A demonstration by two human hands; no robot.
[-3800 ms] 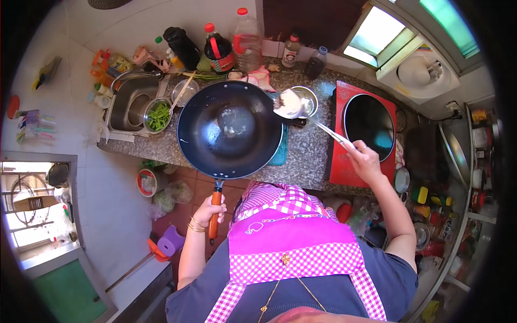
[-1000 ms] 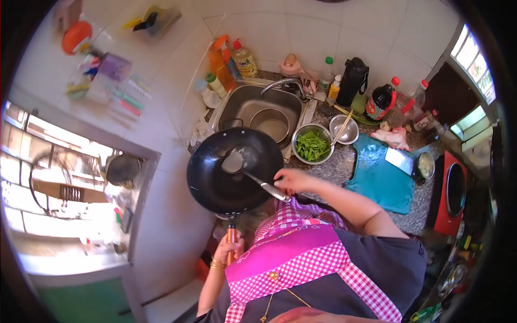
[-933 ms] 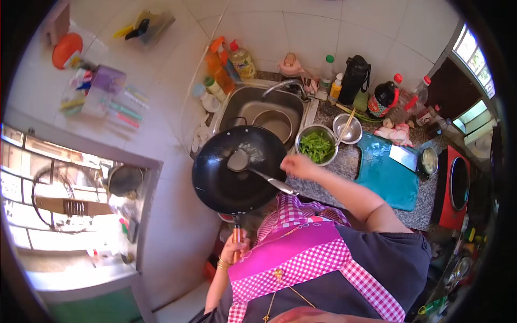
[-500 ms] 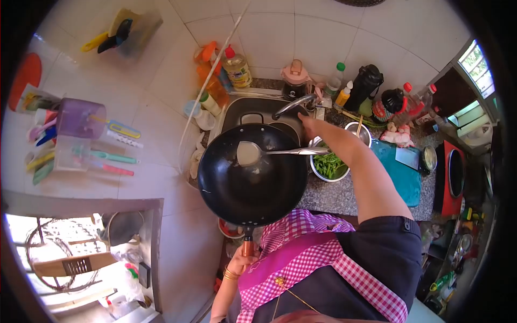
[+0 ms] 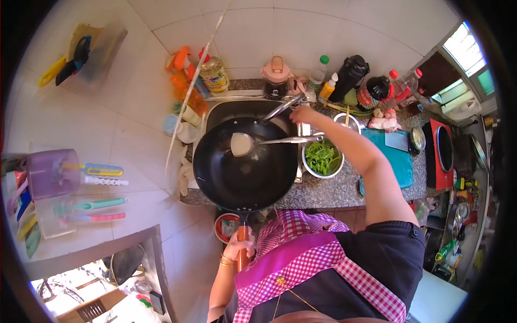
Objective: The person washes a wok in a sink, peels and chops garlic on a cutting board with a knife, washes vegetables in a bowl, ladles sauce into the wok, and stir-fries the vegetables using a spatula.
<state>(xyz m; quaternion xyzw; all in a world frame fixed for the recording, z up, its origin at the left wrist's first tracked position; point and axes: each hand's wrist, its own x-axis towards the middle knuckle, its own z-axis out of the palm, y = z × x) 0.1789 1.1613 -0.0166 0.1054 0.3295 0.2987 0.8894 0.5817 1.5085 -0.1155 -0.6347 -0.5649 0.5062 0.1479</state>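
Black round metal wok (image 5: 245,180) before the grey steel sink (image 5: 245,106), bare right hand (image 5: 303,114) up by the curved silvery tap (image 5: 281,109)

And look at that line now! The tap lies just left of the right hand's fingers, its long axis slanting down and leftward until the outlet end reaches the wok's far rim in this view. The right hand is clearly the nearer one; the bare left hand (image 5: 238,247) is on the near side, well apart from the tap. What are those right fingers doing? They sit bunched by the tap's base, partly hidden, and I can't tell whether they pinch anything. No such doubt on the left: fingers wrapped round the orange-brown wooden handle (image 5: 243,231), which runs from the wok toward the person's body.

Inside the wok, a long silvery metal spatula (image 5: 283,140) lies crosswise, blade in the far half, shaft pointing right, its end over a round steel bowl (image 5: 326,175) of cut green vegetables (image 5: 321,157). Whether the wok rests on the sink's edge or hangs from that grip, I can't see.

Count them: one wok, one spatula, one tap, one sink. Two steel bowls, the second, smaller one (image 5: 353,123) farther back with pale wooden chopsticks (image 5: 347,116), their number unclear. One teal rectangular cutting board (image 5: 390,167), one silvery broad-bladed cleaver (image 5: 396,141) upon it. Against the wall, one pink-lidded dark jug (image 5: 276,81).
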